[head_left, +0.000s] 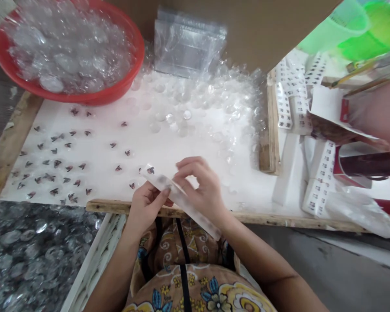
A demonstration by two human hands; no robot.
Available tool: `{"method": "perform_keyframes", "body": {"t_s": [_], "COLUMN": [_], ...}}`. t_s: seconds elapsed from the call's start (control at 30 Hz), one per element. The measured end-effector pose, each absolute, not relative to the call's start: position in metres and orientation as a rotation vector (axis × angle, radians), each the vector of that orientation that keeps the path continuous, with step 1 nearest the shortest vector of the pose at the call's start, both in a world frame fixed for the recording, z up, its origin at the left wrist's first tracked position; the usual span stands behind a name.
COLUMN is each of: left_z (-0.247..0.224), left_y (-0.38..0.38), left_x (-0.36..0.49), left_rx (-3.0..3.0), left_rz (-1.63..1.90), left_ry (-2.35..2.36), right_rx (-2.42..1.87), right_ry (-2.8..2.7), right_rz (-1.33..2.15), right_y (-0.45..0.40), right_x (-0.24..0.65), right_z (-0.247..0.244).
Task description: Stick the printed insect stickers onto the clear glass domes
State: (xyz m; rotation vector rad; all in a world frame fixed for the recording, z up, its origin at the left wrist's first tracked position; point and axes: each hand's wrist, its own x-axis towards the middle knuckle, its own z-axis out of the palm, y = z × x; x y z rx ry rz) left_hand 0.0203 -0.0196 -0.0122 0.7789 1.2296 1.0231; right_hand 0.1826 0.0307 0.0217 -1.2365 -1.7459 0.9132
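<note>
A long pale translucent strip (pixel 191 208) slants across in front of my body, with a small dark printed mark near its upper left end. My left hand (pixel 146 203) grips the strip between thumb and fingers. Just right of it, my right hand (pixel 201 186) has its thumb and index finger pinched together at the strip's edge; whatever is between them is too blurred to tell. Clear discs with small dark prints (pixel 56 164) lie scattered at the left of the white work surface (pixel 169 147). Plain clear discs (pixel 187 115) are heaped farther back.
A red basin (pixel 134 73) of clear pieces stands at the back left. Wooden rails (pixel 269 151) edge the surface. A clear plastic box (pixel 188 47) sits at the back. Printed strips (pixel 321 182) and a dark red mug (pixel 363 164) lie right. Clear discs (pixel 29 260) fill the lower left.
</note>
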Motion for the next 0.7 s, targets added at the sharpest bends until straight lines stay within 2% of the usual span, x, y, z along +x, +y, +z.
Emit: {"method": "perform_keyframes", "body": {"t_s": [0.23, 0.4, 0.7], "left_z": [-0.016, -0.014, -0.016], "left_y": [-0.021, -0.02, -0.021], "left_x": [0.017, 0.018, 0.018], "left_rx": [0.813, 0.821, 0.831], "left_rz": [0.988, 0.998, 1.004], "left_ry": [1.191, 1.199, 1.2], "right_rx": [-1.779, -1.859, -1.898], "right_ry": [-1.58, -1.595, -1.825], "right_rz": [0.96, 0.986, 0.684], "right_y": [0.065, 0.065, 0.062], "right_x": [0.268, 0.274, 0.264], "right_z": [-0.006, -0.019, -0.028]}}
